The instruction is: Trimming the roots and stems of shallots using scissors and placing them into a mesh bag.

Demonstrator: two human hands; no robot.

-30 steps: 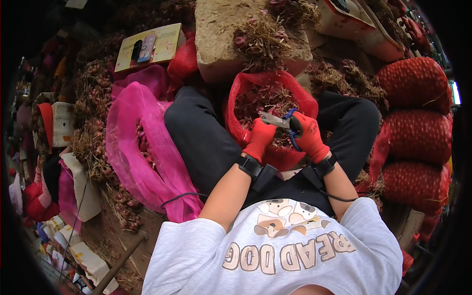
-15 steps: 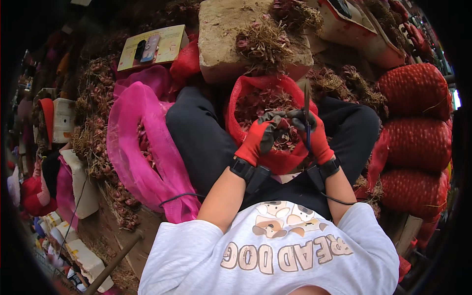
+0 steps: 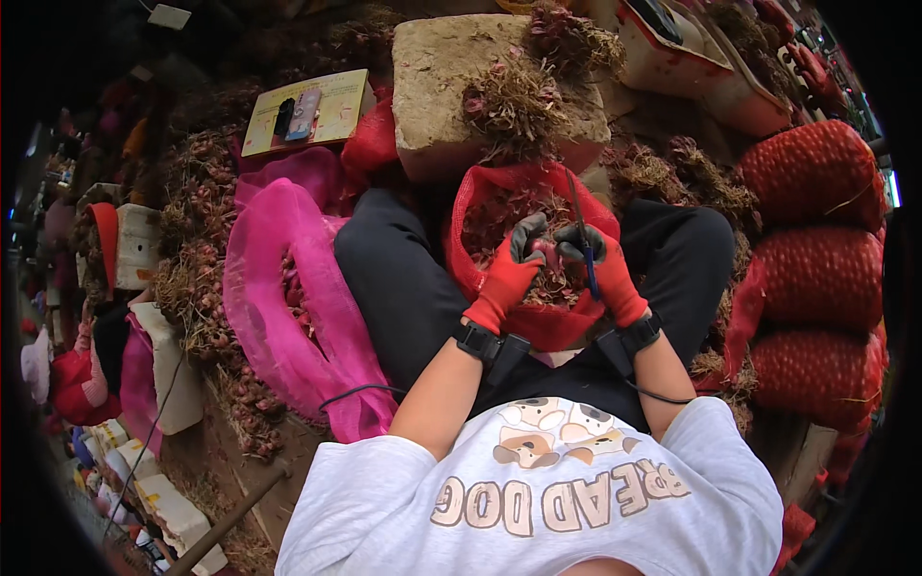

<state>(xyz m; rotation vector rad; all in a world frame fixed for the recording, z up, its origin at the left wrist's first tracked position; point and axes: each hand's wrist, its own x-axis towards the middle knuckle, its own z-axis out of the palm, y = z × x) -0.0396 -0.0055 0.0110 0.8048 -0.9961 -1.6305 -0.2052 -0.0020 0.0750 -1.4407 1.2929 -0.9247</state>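
Observation:
My left hand (image 3: 516,264), in a red glove with dark grey fingertips, is closed at the fingers on a reddish-purple shallot (image 3: 545,251). My right hand (image 3: 607,264), gloved alike, grips a pointed cutting tool (image 3: 591,273) with a dark blue handle; its narrow blade points away from me. I cannot tell whether it is a knife or scissors. Both hands hover over an open red mesh bag (image 3: 464,206) between my knees, which holds loose shallots and dry skins. A dried shallot bunch (image 3: 514,101) rests on the pale block (image 3: 432,86) beyond the bag.
A pink mesh bag (image 3: 257,264) with shallots inside lies left of my leg. Heaped shallots (image 3: 197,230) stretch farther left. A yellow box (image 3: 341,101) carries a phone (image 3: 303,113). Filled red sacks (image 3: 816,274) are stacked right; a dirty white tub (image 3: 672,53) stands at far right.
My hands have moved slightly apart, and the shallot now shows between them. The cutting tool's blade has tilted leftward. The whole view has shifted a little.

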